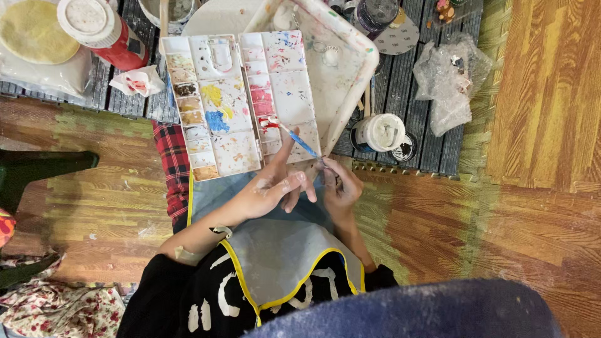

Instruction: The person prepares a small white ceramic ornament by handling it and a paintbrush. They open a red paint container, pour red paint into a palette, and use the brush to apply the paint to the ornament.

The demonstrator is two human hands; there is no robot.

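Observation:
A white paint palette with many stained wells lies open on my lap and on the edge of a low dark slatted table. My right hand grips the rear end of a blue-handled brush. The brush tip rests in a well of red paint. My left hand sits beside it at the palette's near edge. Its fingers are spread, the index finger points up over the palette, and it holds nothing that I can see. A grey apron with yellow trim covers my lap.
A red bottle with a white cap and a crumpled stained tissue sit at the back left. A white tray leans beside the palette. A round white tub and crinkled plastic wrap lie to the right. Wooden floor surrounds everything.

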